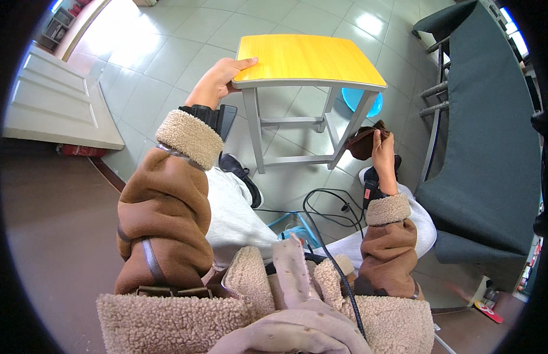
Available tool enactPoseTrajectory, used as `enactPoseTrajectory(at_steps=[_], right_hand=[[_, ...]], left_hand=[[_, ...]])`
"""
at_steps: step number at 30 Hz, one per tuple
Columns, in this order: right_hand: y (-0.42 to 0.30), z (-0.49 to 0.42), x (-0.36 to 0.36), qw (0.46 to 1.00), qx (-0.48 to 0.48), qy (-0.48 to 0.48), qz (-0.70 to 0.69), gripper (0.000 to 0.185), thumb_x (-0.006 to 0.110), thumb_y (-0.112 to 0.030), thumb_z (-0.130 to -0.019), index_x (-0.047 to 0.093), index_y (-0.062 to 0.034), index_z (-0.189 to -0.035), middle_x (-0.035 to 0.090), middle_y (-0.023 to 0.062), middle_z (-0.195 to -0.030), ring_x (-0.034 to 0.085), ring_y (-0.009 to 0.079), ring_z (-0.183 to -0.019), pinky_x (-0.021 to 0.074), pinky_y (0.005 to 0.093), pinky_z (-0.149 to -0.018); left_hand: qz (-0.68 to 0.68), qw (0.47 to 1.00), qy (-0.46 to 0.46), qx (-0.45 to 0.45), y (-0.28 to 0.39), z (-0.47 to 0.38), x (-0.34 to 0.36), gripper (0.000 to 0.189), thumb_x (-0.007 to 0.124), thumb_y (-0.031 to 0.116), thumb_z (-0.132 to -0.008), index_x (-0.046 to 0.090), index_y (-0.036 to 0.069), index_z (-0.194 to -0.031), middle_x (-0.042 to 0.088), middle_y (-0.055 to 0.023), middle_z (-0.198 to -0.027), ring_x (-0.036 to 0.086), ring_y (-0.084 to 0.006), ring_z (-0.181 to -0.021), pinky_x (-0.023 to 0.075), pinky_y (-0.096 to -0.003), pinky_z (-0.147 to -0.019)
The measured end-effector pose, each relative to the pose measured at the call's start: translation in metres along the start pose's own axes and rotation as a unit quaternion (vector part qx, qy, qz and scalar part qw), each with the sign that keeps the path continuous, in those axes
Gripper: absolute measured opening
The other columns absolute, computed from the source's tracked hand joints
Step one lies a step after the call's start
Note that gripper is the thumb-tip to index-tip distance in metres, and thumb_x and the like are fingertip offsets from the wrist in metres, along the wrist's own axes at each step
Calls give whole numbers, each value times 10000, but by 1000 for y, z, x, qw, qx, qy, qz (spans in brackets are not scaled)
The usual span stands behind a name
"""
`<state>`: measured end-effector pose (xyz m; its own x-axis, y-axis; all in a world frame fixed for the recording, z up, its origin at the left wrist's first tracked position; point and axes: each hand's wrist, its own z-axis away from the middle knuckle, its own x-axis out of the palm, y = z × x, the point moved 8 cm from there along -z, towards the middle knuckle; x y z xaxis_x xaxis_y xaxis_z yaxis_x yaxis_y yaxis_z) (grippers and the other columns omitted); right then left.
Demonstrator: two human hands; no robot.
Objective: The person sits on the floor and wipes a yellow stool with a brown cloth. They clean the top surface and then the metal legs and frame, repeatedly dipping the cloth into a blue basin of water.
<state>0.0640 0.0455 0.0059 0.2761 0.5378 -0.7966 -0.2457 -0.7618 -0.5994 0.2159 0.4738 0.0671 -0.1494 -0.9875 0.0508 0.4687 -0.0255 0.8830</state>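
Observation:
A small table or stool (307, 62) with a yellow wood-grain top and grey metal legs stands before me. My left hand (221, 79) grips its left edge, thumb on the top and fingers underneath. Off its right side, my right hand (384, 152) pinches a brown cloth (363, 142), which hangs in folds near the right front leg. A black device sits on each of my wrists.
Behind the right legs is a blue plastic basin (367, 102). Black cables (331, 208) loop over the tiled floor between my feet. On the right stands a dark cloth-covered seat or cot (482, 132); on the left, a white panelled door (61, 99).

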Motion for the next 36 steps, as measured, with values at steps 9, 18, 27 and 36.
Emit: enactPoseTrajectory(at_steps=[9,18,27,36], right_hand=[[-2,-14,-44,989,71,78,-105,547,464,-430,-1028,527,105,-1130,633,277,-1059,627,408,-946,485,433,-868],[-65,-57,-8,896,7,36,-442,413,575,-306,-1003,504,11,-1257,598,94,-1196,572,192,-1055,452,343,-955],[-91,-65,14,948,-39,36,-314,485,704,-76,-891,409,7,-1267,584,141,-1189,574,237,-1114,444,356,-986],[-50,-47,16,948,9,35,-315,382,666,-151,-938,479,15,-1227,602,133,-1211,585,216,-1066,467,357,-928]], left_hand=[[-458,802,216,318,47,6,3,334,662,333,-905,692,47,-1076,684,-164,-1019,640,-334,-993,477,-436,-867],[-508,815,168,224,60,3,8,408,552,469,-939,727,101,-923,715,-122,-895,660,-335,-916,484,-460,-822],[-638,720,110,249,75,36,100,587,470,556,-963,686,27,-1095,654,-188,-1183,593,-357,-1133,403,-502,-1002],[-616,663,60,422,60,41,169,696,450,632,-941,575,60,-1318,607,-181,-1272,528,-333,-1244,306,-541,-1104]])
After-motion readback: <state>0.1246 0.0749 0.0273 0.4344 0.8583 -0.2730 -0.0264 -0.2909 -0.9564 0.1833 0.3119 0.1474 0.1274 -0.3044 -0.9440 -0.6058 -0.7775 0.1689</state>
